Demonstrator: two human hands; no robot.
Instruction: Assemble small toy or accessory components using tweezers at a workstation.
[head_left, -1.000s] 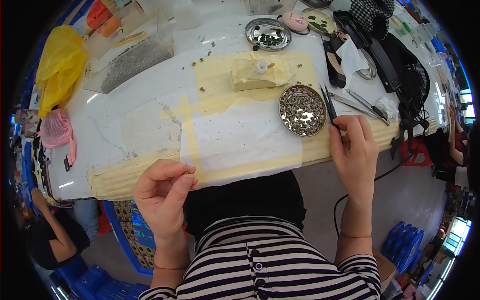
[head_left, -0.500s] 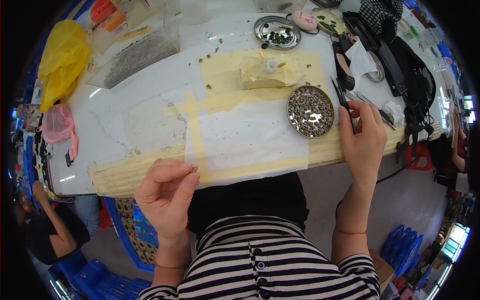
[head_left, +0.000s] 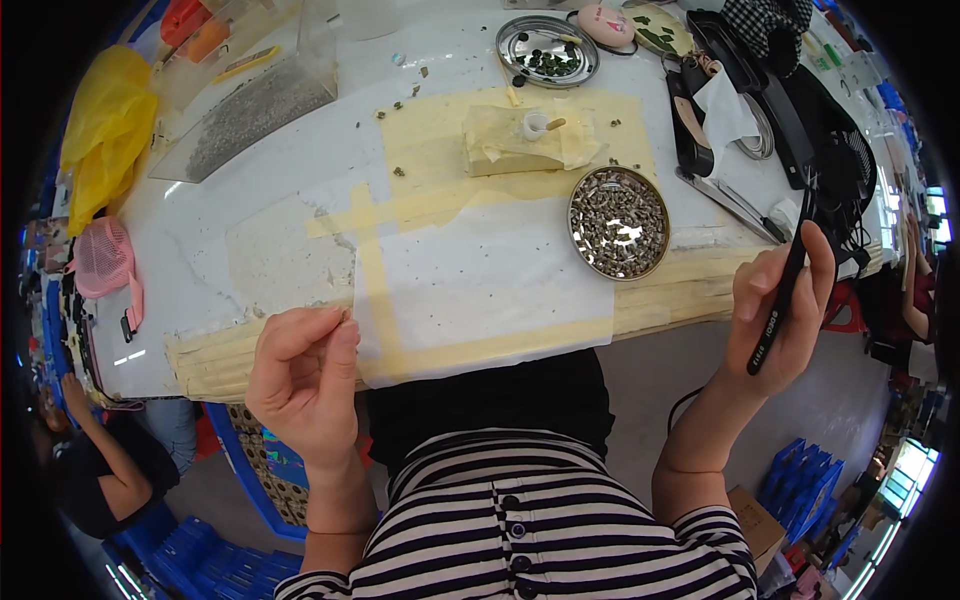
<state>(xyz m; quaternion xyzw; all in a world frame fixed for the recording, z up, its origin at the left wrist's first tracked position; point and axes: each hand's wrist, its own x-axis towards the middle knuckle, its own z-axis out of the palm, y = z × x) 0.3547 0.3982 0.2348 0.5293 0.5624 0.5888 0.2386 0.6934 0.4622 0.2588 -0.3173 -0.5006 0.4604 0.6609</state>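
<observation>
Near the table's front edge, my left hand (head_left: 305, 375) is closed in a pinch between thumb and forefinger. A tiny brownish part, barely visible, sits between the fingertips. My right hand (head_left: 785, 310) grips black tweezers (head_left: 780, 318), raised off the table at the right, their tips pointing up and away from me. Between the hands lies a white paper sheet (head_left: 470, 275) with tiny specks on it. A round dish (head_left: 619, 222) full of small grey-brown metal parts rests at its right edge. Beyond the sheet stands a tape-covered block (head_left: 520, 145) with a small white cup (head_left: 536, 126) on it.
A round metal tray (head_left: 548, 52) with dark green pieces is at the back. Loose tweezers (head_left: 735, 205) lie beside black cases (head_left: 770, 130) at the right. A clear bin (head_left: 250, 105) of grey bits, a yellow bag (head_left: 108, 130) and a pink mesh item (head_left: 103, 258) are left.
My right hand has lifted the black tweezers off the table, moving right and toward me. My left hand has shifted slightly left, still pinching. The whole view has shifted a little.
</observation>
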